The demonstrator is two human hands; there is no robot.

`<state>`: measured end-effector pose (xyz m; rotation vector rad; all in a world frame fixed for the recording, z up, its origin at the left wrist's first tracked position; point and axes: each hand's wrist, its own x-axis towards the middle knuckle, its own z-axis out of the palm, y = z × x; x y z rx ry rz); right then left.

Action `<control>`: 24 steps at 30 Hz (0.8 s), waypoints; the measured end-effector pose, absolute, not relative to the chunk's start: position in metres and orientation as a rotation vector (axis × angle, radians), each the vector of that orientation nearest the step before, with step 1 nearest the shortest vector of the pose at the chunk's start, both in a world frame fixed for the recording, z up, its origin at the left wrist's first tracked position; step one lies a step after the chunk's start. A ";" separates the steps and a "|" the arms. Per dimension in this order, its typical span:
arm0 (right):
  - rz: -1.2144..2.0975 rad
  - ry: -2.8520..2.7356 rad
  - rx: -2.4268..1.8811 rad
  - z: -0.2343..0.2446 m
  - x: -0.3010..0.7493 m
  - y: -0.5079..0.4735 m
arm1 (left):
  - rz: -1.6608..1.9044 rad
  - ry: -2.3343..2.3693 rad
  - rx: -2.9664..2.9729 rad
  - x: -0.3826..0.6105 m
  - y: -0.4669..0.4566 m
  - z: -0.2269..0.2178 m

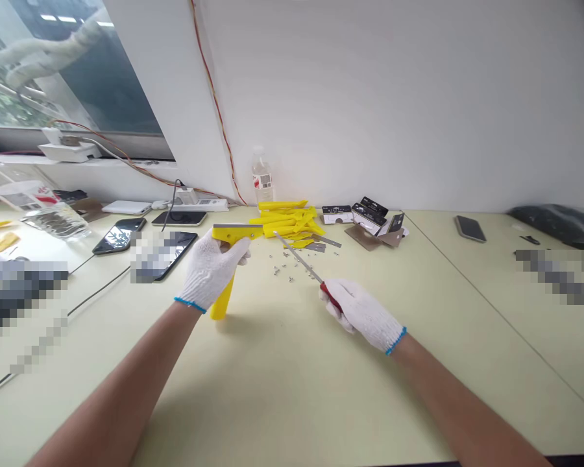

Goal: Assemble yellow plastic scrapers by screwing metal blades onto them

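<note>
Nearest, over a pale worktop (282, 389), a white-gloved right hand (363, 311) is closed around a red-handled screwdriver (307, 266). Slightly farther, the left hand (209, 269) grips a yellow scraper (242, 232), handle (222, 303) pointing down; it looks light, stiff and smooth, best taken there, clear of the metal edge (237, 226). Beyond lie loose screws (276, 270), black-and-white packaging (368, 218) and a labelled bottle (263, 182), lettering unreadable.

Bright, diffuse light, with a window (109, 84) upper left; soft shadows on the bench (282, 389); pixelated patches left and right.
</note>
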<state>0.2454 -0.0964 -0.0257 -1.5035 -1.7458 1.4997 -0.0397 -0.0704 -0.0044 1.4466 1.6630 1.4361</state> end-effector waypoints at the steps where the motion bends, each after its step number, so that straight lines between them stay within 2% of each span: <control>1: 1.343 -1.808 -1.518 -0.028 0.246 -0.096 | 1.420 1.570 1.397 -0.041 -0.071 -0.003; 4: 0.871 -1.962 -1.531 -0.033 0.249 -0.093 | 1.395 1.380 1.274 -0.044 -0.070 -0.003; 6: 0.739 -1.998 -1.509 -0.037 0.252 -0.090 | 1.387 1.319 1.233 -0.044 -0.070 -0.006; 24: 0.590 -2.184 -1.429 -0.037 0.258 -0.089 | 1.352 1.467 1.308 -0.038 -0.068 -0.011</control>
